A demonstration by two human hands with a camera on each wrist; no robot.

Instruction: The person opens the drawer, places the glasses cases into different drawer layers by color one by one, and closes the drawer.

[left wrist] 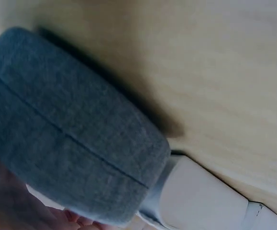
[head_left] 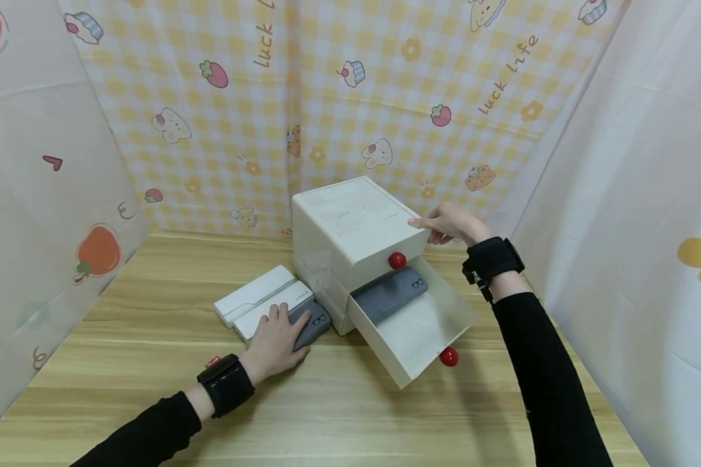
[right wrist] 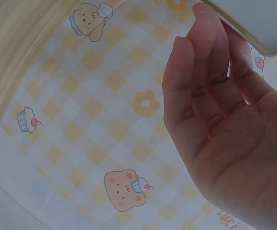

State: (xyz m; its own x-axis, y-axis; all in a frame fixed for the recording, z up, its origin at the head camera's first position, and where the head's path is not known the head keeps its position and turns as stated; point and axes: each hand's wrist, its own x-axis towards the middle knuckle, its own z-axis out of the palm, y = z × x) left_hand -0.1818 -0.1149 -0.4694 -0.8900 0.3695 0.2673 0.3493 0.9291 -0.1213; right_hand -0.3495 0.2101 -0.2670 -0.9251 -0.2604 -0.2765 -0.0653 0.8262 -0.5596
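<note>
My left hand (head_left: 274, 344) grips a grey fabric glasses case (head_left: 312, 322) on the wooden table; the case fills much of the left wrist view, with fingers along its lower side. Right beside it stands a white two-drawer cabinet (head_left: 359, 217). The right hand (head_left: 450, 224) holds the cabinet's top right edge, thumb on top and the other fingers at the side. The cabinet's lower drawer (head_left: 432, 324) is pulled out, and a second grey glasses case (head_left: 390, 295) lies in its back part. Its upper drawer (head_left: 380, 259) is closed.
Two white boxes (head_left: 254, 293) lie side by side left of the cabinet, next to the held case. Each drawer has a red round knob (head_left: 397, 261). Patterned cloth (head_left: 339, 117) hangs behind the table (head_left: 210, 253), with pale cloth at both sides.
</note>
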